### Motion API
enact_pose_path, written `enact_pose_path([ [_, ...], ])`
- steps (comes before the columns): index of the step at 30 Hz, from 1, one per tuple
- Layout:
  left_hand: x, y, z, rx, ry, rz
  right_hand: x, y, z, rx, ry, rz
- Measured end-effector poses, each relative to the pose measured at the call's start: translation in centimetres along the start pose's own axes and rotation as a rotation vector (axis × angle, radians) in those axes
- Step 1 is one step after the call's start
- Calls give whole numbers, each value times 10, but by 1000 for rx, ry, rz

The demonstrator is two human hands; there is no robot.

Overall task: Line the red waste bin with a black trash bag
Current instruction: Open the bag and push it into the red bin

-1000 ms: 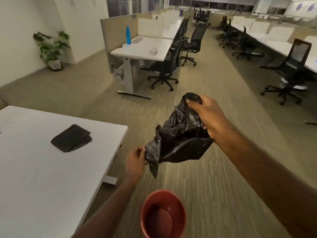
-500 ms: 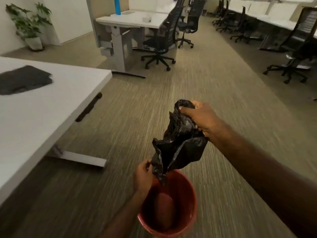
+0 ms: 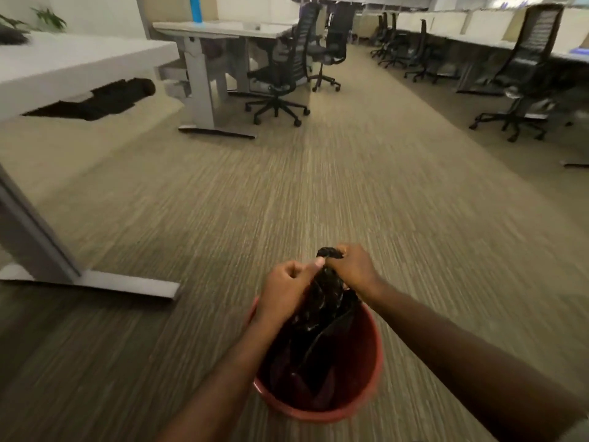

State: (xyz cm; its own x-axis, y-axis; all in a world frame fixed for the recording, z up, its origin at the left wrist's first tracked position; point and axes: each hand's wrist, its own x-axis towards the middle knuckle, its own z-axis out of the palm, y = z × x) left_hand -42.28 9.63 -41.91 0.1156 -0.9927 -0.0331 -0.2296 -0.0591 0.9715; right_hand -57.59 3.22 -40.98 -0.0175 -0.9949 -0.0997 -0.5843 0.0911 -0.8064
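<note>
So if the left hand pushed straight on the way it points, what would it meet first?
Probably the right hand: the left hand points at it across the crumpled black plastic trash bag both grip; depth is unclear.

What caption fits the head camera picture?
Both hands, left hand and right hand, lower a bunched black trash bag into the red bin.

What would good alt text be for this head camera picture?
Two bare hands, left and right, grip the bunched top of a black trash bag that hangs into a red waste bin on office carpet. White desks and black chairs stand behind.
</note>
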Motion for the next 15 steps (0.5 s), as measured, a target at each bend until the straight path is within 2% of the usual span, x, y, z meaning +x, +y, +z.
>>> enact_pose_path([
  [3,-5,-4,8,170,-118,-69,-12,-2,0,-32,-21,-17],
  [4,-5,-6,8,136,-157,-103,-15,-3,-2,-48,-28,-26],
  [6,-2,-7,5,-79,-201,-201,-19,-4,-9,-85,-56,-75],
  [9,17,-18,-5,-328,-103,-425,-17,9,-23,-133,-126,-157],
  [12,45,-33,-16,-495,-75,-626,-14,38,-32,-38,-255,-125],
  [15,74,-58,-21,-405,-43,-635,-7,73,-26,121,-180,-39],
])
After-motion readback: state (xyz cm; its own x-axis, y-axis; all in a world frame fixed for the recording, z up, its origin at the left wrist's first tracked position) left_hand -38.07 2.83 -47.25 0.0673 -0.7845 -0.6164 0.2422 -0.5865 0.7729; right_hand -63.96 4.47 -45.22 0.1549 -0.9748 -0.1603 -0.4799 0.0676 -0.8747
